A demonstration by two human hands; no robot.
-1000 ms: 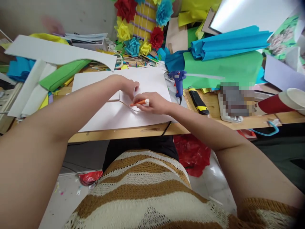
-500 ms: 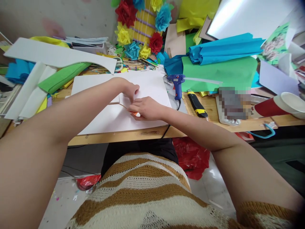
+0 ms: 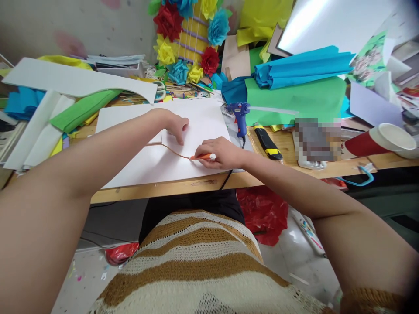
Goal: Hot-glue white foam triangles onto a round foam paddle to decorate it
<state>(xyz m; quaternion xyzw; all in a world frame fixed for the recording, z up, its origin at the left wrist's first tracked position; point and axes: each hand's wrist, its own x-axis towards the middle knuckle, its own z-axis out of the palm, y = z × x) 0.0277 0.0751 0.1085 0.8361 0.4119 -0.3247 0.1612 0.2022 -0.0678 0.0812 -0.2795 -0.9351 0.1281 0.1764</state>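
On my feed: white board [image 3: 209,117], smooth, flat on the bench [image 3: 170,189], marked by a curved brown line [image 3: 175,151]. Right hand [image 3: 221,152] closed round an orange pen [image 3: 205,156], white-ended, tip at the line. Left hand [image 3: 176,126] half-curled; I see nothing in it.

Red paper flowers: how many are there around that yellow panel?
2 in view. One red flower is at the upper left of the yellow panel; the other red flower is at its lower right. More may be hidden beyond the picture's top edge.
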